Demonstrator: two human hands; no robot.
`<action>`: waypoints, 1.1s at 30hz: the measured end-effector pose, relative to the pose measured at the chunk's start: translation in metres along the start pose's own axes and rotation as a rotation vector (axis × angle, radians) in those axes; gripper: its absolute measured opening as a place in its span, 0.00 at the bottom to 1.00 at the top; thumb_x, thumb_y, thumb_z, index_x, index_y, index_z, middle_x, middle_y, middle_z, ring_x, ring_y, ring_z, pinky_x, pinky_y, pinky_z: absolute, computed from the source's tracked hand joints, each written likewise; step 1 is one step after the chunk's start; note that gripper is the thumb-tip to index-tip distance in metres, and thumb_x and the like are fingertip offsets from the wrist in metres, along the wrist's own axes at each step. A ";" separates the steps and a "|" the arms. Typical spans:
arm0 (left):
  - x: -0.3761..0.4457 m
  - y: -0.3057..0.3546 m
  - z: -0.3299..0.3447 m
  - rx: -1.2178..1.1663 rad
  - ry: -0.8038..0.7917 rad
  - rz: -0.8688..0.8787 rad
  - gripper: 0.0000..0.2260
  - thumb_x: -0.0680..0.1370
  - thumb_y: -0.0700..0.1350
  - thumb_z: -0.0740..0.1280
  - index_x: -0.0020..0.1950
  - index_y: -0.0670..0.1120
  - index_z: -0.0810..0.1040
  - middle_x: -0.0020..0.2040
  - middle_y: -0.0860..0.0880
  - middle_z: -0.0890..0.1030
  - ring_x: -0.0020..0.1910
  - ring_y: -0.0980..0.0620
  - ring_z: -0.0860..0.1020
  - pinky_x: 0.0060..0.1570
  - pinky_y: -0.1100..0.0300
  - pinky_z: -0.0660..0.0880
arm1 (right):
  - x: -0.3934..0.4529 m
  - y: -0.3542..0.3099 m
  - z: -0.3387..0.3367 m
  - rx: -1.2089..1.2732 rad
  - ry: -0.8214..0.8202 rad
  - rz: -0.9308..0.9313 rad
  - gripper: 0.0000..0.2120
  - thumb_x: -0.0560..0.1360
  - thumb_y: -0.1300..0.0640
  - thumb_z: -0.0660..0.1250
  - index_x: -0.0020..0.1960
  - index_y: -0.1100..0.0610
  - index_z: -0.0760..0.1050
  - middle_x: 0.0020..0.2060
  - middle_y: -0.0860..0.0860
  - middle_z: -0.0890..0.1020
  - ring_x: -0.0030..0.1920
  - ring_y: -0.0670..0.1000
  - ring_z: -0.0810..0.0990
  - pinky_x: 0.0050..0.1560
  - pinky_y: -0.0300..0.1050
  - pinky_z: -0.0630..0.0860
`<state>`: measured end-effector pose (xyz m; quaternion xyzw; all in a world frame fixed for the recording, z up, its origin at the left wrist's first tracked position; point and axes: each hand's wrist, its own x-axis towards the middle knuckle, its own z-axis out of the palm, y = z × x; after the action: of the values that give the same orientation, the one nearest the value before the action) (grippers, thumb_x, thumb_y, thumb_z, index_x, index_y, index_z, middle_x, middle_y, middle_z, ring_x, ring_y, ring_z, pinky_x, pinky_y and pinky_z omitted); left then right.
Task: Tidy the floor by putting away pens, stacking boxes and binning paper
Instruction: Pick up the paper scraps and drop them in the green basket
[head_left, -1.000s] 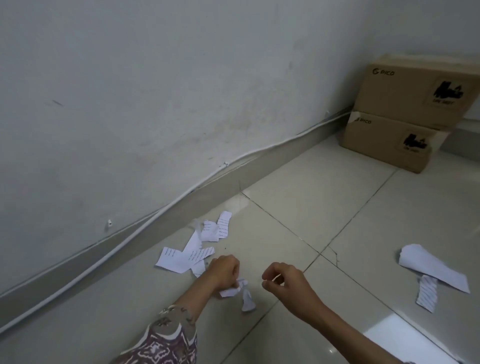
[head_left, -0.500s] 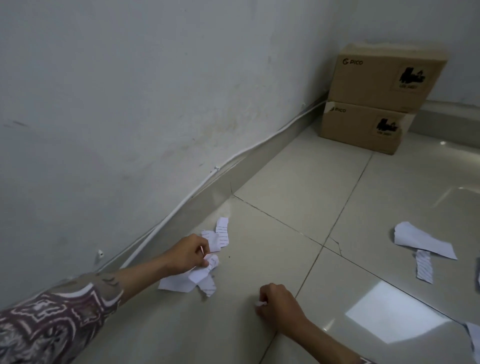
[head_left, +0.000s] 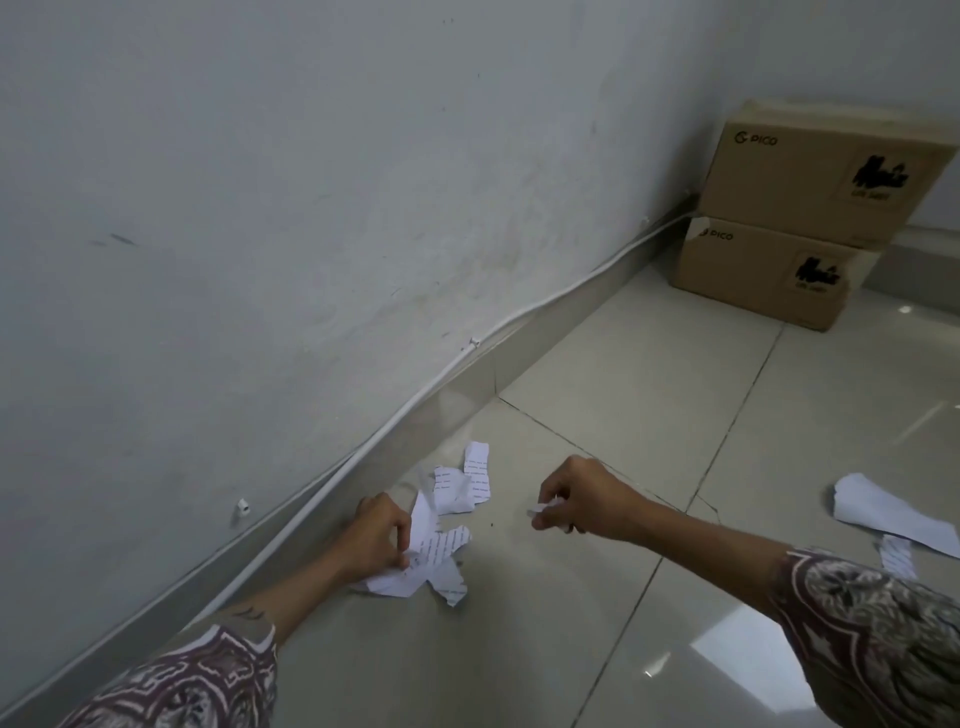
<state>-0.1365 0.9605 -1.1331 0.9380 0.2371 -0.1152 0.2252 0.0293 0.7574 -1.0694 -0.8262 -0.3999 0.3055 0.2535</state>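
Note:
My left hand (head_left: 376, 535) grips a bunch of torn printed paper scraps (head_left: 434, 561) just above the tiled floor, close to the skirting. Two more printed scraps (head_left: 465, 480) lie on the floor just beyond that bunch. My right hand (head_left: 576, 499) is raised a little over the floor and pinches a small white scrap (head_left: 543, 508) between its fingertips. Two brown cardboard boxes (head_left: 795, 208) stand stacked in the far right corner against the wall.
A larger white sheet (head_left: 883, 514) and a narrow printed strip (head_left: 896, 556) lie on the floor at the right edge. A white cable (head_left: 441, 374) runs along the grey skirting under the wall on the left. No bin or pens are in view.
My left hand has drawn the scraps by the wall into a bunch and holds them. My right hand has lifted off the floor with a small scrap and moved forward.

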 end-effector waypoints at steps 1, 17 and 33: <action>-0.001 0.000 0.003 0.019 -0.005 -0.017 0.09 0.69 0.40 0.74 0.32 0.46 0.76 0.44 0.48 0.71 0.53 0.47 0.73 0.52 0.56 0.73 | 0.004 -0.001 0.001 0.000 -0.002 0.003 0.09 0.69 0.60 0.73 0.40 0.68 0.80 0.23 0.50 0.73 0.19 0.41 0.69 0.24 0.29 0.64; 0.003 -0.027 0.004 -0.218 -0.028 0.000 0.19 0.66 0.33 0.73 0.25 0.49 0.68 0.27 0.53 0.71 0.31 0.56 0.71 0.34 0.66 0.68 | 0.030 -0.018 0.105 0.282 0.010 0.185 0.17 0.70 0.62 0.72 0.25 0.55 0.70 0.24 0.51 0.72 0.26 0.46 0.67 0.28 0.32 0.63; -0.016 -0.037 -0.012 -0.510 0.153 -0.003 0.16 0.69 0.29 0.70 0.30 0.44 0.69 0.29 0.48 0.71 0.30 0.54 0.68 0.30 0.69 0.65 | 0.045 -0.037 0.178 -0.012 0.220 0.071 0.10 0.72 0.70 0.59 0.36 0.57 0.67 0.42 0.50 0.64 0.46 0.48 0.64 0.40 0.39 0.61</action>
<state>-0.1670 0.9888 -1.1309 0.8565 0.2762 0.0193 0.4356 -0.0930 0.8456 -1.1805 -0.8698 -0.3421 0.2194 0.2796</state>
